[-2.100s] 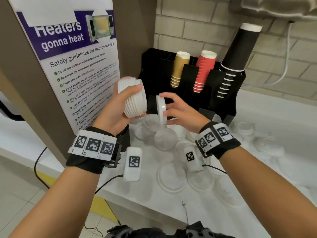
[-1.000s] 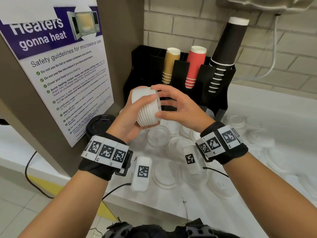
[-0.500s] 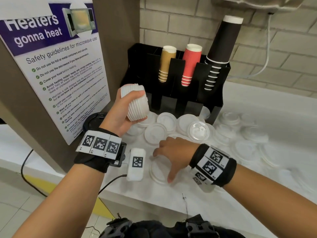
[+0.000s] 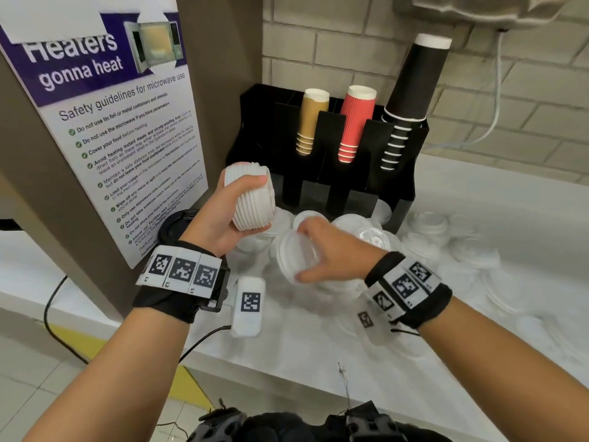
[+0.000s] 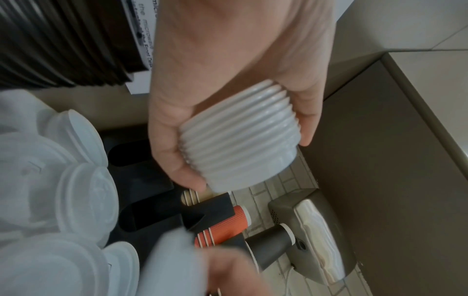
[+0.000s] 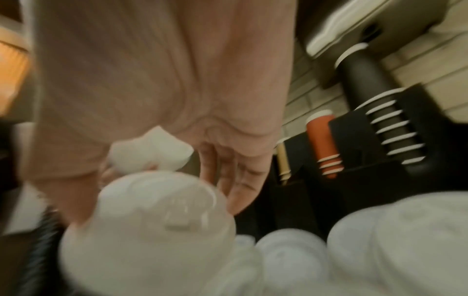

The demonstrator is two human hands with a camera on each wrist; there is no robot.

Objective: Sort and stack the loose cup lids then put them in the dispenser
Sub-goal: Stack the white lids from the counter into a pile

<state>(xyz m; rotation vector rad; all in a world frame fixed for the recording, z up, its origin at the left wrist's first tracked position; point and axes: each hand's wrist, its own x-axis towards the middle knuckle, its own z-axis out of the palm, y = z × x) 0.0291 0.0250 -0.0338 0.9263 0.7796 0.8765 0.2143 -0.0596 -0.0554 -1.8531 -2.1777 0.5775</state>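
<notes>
The right hand [image 4: 331,250] pinches a clear lid [image 4: 294,255] by its rim, lifted off the counter [image 4: 318,362]. Just beyond those fingers, the left hand [image 4: 223,215] wraps the lid stack [image 4: 251,199] — a larger lid may not nest and could slip. Blur hides its size; the dispenser [image 4: 322,186] slots behind sit dark.

Loose lids [image 4: 424,231] crowd the desk [image 4: 366,387] right up against the foot of the dispenser [image 4: 322,186], touching and overlapping, so no bare path reaches it along the surface. Cups [image 4: 353,122] fill its upper slots. Left of the dispenser a poster panel [image 4: 105,129] walls the side. The desk's near edge, well short of the dispenser, lies bare.
</notes>
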